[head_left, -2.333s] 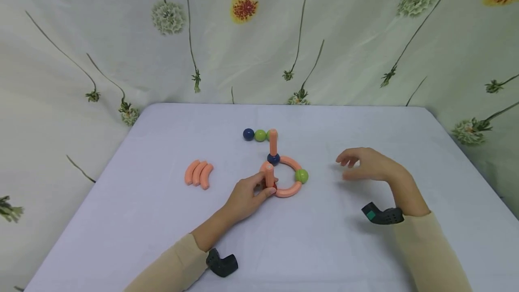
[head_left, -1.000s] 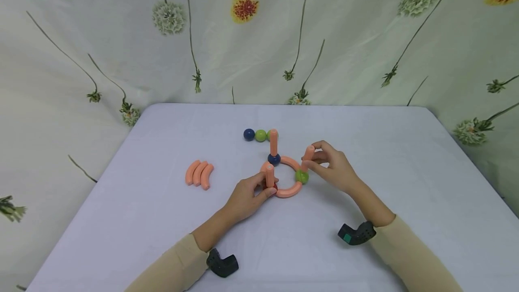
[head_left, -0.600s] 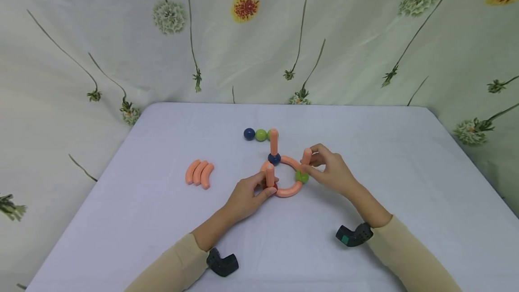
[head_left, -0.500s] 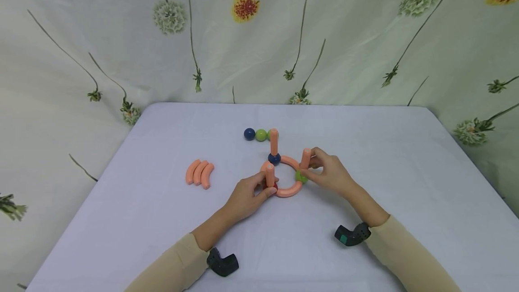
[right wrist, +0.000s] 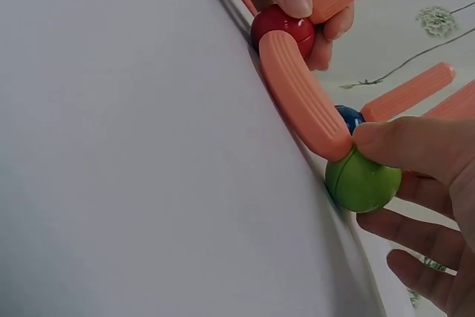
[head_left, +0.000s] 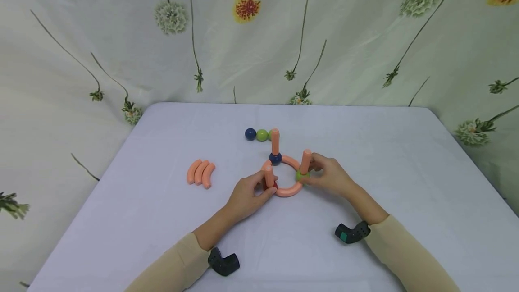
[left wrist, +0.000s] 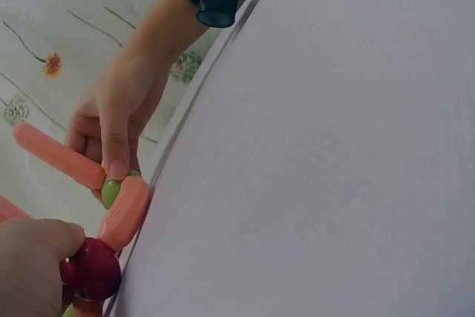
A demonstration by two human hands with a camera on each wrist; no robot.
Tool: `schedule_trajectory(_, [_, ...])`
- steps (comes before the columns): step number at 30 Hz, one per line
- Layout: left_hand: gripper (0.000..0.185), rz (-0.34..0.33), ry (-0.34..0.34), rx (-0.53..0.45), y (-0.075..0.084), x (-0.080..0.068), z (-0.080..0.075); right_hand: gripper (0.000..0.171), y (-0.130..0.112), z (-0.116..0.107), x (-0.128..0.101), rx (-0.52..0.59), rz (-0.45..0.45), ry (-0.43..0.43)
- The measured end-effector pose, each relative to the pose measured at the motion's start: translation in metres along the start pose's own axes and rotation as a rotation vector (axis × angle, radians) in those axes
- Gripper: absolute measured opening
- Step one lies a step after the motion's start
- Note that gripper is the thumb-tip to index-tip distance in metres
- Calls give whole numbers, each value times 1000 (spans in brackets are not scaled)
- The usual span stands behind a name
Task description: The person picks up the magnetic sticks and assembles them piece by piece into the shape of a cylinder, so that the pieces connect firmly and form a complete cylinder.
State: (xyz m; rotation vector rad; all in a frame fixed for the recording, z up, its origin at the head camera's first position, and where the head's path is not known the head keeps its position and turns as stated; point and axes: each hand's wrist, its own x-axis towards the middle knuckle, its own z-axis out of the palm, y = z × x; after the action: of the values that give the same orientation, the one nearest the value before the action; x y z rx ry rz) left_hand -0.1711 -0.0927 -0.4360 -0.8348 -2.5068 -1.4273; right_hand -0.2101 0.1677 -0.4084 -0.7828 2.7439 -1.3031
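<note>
A ring of orange curved pieces [head_left: 289, 190] joined by balls lies at the table's middle. An orange stick [head_left: 275, 141] stands free on the ring's blue ball [head_left: 275, 158]. My left hand [head_left: 265, 185] pinches a second upright stick [head_left: 269, 175] on the red ball [left wrist: 93, 272], which also shows in the right wrist view [right wrist: 280, 24]. My right hand [head_left: 313, 169] pinches a third stick [head_left: 306, 161] standing on the green ball [right wrist: 361, 180], thumb resting on top of that ball. A curved piece [right wrist: 300, 94] links the red and green balls.
Three spare curved orange pieces [head_left: 200, 173] lie to the left of the ring. A loose blue ball [head_left: 250, 134] and green ball [head_left: 261, 135] sit in a row behind it. The lavender table [head_left: 365, 139] ends at a flowered curtain [head_left: 324, 35].
My right hand came in from the right with an orange stick and lowered it upright onto the green ball. My left hand stayed on its stick.
</note>
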Motion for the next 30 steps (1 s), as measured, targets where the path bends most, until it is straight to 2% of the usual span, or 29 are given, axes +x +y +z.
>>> schedule_trajectory(5, [19,-8,116,110,-7,0,1,38,2,4,0,-1,-10,-17])
schedule_trajectory(10, [12,-19,206,144,-9,1,1,32,2,9,0,30,-53,-39])
schedule_trajectory(15, [18,-95,255,158,-9,0,2,28,-1,17,-1,82,-122,-87])
schedule_trajectory(22, [27,-203,339,175,-11,1,1,28,-12,26,-4,169,-138,-189])
schedule_trajectory(30, [28,-220,367,174,-10,1,-1,24,-21,38,-8,215,-170,-249])
